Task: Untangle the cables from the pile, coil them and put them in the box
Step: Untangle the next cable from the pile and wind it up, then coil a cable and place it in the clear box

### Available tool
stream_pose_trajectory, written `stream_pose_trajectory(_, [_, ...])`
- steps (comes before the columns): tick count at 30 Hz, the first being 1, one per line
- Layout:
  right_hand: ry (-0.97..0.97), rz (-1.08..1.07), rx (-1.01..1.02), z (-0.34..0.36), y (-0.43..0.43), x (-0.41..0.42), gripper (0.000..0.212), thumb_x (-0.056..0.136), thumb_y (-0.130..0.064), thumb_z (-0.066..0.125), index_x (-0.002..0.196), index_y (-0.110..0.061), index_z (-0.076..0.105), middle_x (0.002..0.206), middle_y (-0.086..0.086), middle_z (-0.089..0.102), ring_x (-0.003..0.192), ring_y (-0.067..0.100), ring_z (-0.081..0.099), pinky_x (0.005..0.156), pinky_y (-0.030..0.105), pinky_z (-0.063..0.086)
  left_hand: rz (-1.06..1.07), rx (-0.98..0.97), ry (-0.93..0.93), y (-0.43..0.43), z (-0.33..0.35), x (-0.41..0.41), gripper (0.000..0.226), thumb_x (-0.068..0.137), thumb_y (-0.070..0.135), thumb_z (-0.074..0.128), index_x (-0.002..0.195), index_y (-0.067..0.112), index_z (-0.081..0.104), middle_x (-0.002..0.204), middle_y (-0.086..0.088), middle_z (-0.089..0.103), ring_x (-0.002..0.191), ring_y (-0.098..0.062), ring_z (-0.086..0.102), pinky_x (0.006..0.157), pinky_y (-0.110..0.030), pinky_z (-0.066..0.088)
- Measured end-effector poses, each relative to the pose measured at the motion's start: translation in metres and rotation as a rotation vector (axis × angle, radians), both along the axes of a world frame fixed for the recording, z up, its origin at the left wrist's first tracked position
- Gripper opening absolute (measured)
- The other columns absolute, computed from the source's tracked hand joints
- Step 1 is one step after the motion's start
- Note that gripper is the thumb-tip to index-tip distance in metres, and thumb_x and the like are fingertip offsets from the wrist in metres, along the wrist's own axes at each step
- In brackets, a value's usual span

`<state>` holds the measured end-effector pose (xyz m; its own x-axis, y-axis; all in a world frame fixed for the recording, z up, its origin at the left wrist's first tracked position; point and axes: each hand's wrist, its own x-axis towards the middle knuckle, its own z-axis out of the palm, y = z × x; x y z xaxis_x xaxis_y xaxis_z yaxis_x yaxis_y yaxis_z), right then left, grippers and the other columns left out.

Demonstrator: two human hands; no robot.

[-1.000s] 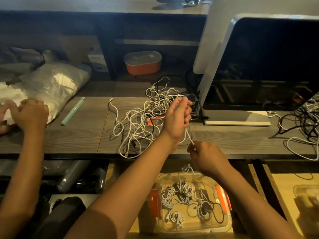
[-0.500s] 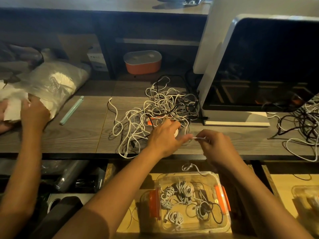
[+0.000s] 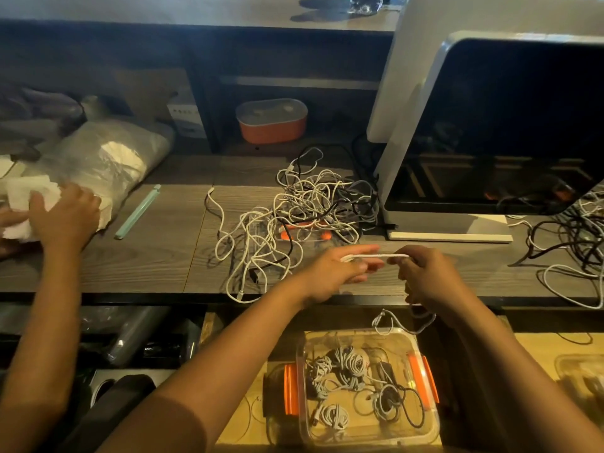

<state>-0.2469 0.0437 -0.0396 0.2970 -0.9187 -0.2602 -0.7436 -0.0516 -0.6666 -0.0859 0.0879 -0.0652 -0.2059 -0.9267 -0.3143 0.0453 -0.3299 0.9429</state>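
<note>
- Nearest us, at the bottom of the frame, the clear box (image 3: 392, 436) with orange clips sits open below the table (image 3: 147, 266) edge. Several coiled cables already lie in it.
- Just above the box, the loose tail of the white cable (image 3: 376, 256) dangles from under our right hand (image 3: 431, 279).
- At centre frame our left hand (image 3: 336, 273) and right hand meet over the table's near edge. The fingers of each are narrowed to a pinch on the cable, which runs taut and level between them.
- We judge this to be the coiling step. The next move calls for winding in the hanging tail, then lowering the bundle into the box directly beneath.
- Farther up the frame, the pile (image 3: 304, 207) of tangled white and dark cables lies on the table, apart from our fingers, so plenty remains to sort.
</note>
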Motion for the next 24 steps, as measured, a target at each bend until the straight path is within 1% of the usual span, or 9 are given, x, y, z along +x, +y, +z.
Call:
stream_pose_trajectory(3, [0.025,0.008,0.005,-0.010,0.003,0.001,0.020,0.100,-0.016,0.038,0.101,-0.020,0.057,0.081,0.003,0.058,0.069,0.016,0.055,0.062,0.033,0.048,-0.027,0.020,0.144,0.006,0.015,-0.009,0.035,0.100,0.012,0.037,0.131,0.018,0.052,0.134,-0.005,0.053,0.123,-0.016,0.048,0.106,-0.032,0.037])
stream_pose_trajectory(6, [0.088,0.092,0.013,-0.017,0.008,0.006,0.018,0.100,-0.018,0.039,0.105,-0.018,0.057,0.083,-0.001,0.060,0.076,0.013,0.058,0.072,0.035,0.051,-0.020,-0.057,0.080,0.002,0.025,-0.014,0.036,0.102,0.019,0.031,0.133,0.016,0.050,0.134,0.000,0.055,0.116,-0.012,0.050,0.096,-0.026,0.038])
stream_pose_trajectory(10, [0.066,0.180,0.098,-0.016,0.020,0.021,0.017,0.101,-0.023,0.040,0.094,-0.023,0.056,0.083,-0.001,0.063,0.075,0.009,0.059,0.071,0.028,0.050,0.199,-0.105,0.256,-0.009,0.030,-0.027,0.027,0.102,0.016,0.031,0.101,0.017,0.058,0.086,-0.001,0.064,0.084,-0.020,0.058,0.079,-0.036,0.044])
stream_pose_trajectory(12, [-0.013,0.204,0.149,-0.010,0.026,0.029,0.020,0.100,-0.022,0.042,0.084,-0.024,0.053,0.076,0.000,0.062,0.069,0.011,0.058,0.067,0.027,0.047,0.354,-0.120,0.309,-0.015,0.029,-0.032,0.024,0.102,0.012,0.032,0.094,0.016,0.055,0.070,0.000,0.049,0.061,-0.010,0.049,0.060,-0.025,0.042])
stream_pose_trajectory(14, [-0.073,0.244,0.203,-0.004,0.030,0.035,0.018,0.098,-0.021,0.047,0.081,-0.020,0.055,0.072,0.000,0.060,0.066,0.013,0.056,0.066,0.030,0.046,0.456,-0.147,0.254,-0.022,0.023,-0.032,0.024,0.101,0.009,0.032,0.091,0.017,0.053,0.065,0.002,0.040,0.052,-0.005,0.035,0.046,-0.017,0.028])
stream_pose_trajectory(17, [-0.067,0.334,0.260,-0.003,0.035,0.036,0.011,0.095,-0.019,0.052,0.092,-0.016,0.062,0.091,0.006,0.066,0.084,0.021,0.062,0.078,0.034,0.049,0.535,-0.289,-0.264,-0.029,0.011,-0.023,0.021,0.100,0.011,0.036,0.094,0.019,0.054,0.067,0.005,0.044,0.054,-0.008,0.038,0.048,-0.023,0.027])
stream_pose_trajectory(20, [0.005,0.406,0.274,-0.002,0.035,0.032,0.013,0.096,-0.019,0.050,0.095,-0.015,0.062,0.094,0.006,0.064,0.073,0.016,0.059,0.066,0.030,0.050,0.423,-0.407,-1.000,-0.030,0.004,-0.008,0.020,0.095,0.012,0.043,0.111,0.019,0.055,0.096,-0.001,0.057,0.080,-0.020,0.053,0.059,-0.027,0.030])
stream_pose_trajectory(22, [0.016,0.396,0.241,0.000,0.034,0.029,0.015,0.097,-0.021,0.048,0.097,-0.017,0.063,0.088,0.003,0.063,0.065,0.010,0.055,0.058,0.025,0.048,0.388,-0.386,-1.217,-0.031,0.002,0.001,0.024,0.094,0.014,0.045,0.116,0.019,0.053,0.107,-0.005,0.057,0.093,-0.025,0.055,0.066,-0.030,0.030])
stream_pose_trajectory(24, [-0.001,0.346,0.163,0.004,0.030,0.026,0.017,0.097,-0.021,0.048,0.100,-0.019,0.065,0.086,-0.003,0.061,0.066,0.006,0.053,0.059,0.023,0.045,0.355,-0.347,-1.304,-0.032,-0.002,0.006,0.024,0.096,0.021,0.043,0.117,0.019,0.052,0.110,-0.007,0.057,0.097,-0.028,0.057,0.069,-0.033,0.034])
